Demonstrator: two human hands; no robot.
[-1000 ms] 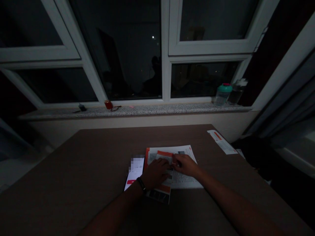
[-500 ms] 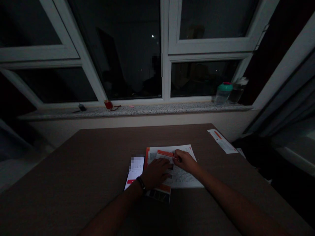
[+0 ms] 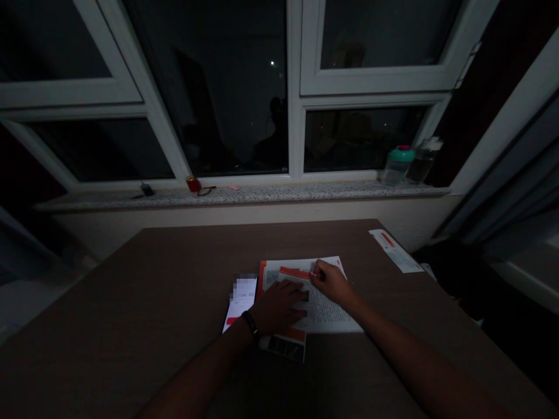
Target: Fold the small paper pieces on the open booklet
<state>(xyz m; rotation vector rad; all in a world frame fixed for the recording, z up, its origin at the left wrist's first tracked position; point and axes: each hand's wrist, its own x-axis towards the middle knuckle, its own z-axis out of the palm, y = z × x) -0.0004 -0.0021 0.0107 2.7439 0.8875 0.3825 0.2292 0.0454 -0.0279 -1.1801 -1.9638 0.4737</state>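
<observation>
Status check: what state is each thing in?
Left hand: open, on orange-banded paper
Right hand: curled, grip unclear
Orange-banded paper: partly covered
Printed sheet: flat, partly covered
Phone: screen lit
Teal-lidded bottle: upright, lidded
Clear bottle: upright, capped
Paper strip: flat

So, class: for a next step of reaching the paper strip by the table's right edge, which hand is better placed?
Probably the right hand: it is nearer the paper strip, with its forearm on that side. The left hand lies spread on the orange-banded paper, farther away.
</observation>
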